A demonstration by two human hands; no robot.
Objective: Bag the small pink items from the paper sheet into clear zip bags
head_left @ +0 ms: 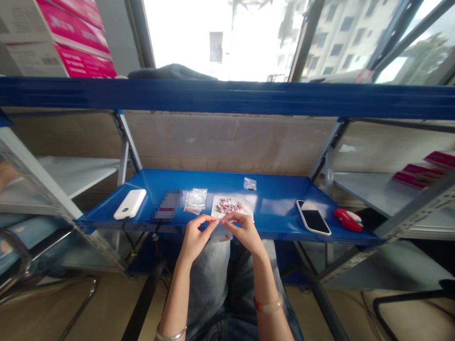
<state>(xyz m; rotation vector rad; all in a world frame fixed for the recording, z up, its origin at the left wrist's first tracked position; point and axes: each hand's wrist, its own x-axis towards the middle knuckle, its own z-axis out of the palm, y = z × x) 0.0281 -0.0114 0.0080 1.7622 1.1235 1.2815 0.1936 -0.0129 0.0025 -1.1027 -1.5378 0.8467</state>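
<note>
Grip: thumb and fingers of the left hand [196, 235] and right hand [245, 231] were pinched closed, tips meeting at the top of a small clear bag [224, 233], which hung over the lap at the bench's near edge. Forearms reached forward and converged, palms turned inward. Just beyond lay a white sheet [215, 209] bearing small red pieces [229, 205]; left of it, flat clear bags [195, 200]; farther right on the blue bench [279, 194], a phone [314, 218].
</note>
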